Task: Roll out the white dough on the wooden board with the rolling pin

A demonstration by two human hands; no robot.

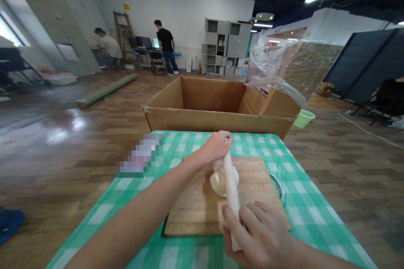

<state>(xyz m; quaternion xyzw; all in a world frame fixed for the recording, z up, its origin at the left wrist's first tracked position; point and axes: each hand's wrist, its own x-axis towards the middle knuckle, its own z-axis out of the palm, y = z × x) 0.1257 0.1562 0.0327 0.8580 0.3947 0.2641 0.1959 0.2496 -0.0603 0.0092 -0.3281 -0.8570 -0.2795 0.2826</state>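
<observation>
A pale wooden rolling pin [231,183] lies lengthwise across a lump of white dough [217,181]. The dough rests on a wooden cutting board [189,214] with a metal handle [278,185] on its right side. My left hand [217,145] is closed round the pin's far end, beyond the dough. At the near end, my right hand [260,231] grips the pin with the fingers curled over it. Part of the dough is hidden under the pin.
A green checked cloth [315,222] covers the table. Beyond its far edge stands a large open cardboard box [202,119], with plastic-wrapped material [303,67] at its right. A green bucket [304,118] is on the floor. Two people are in the background.
</observation>
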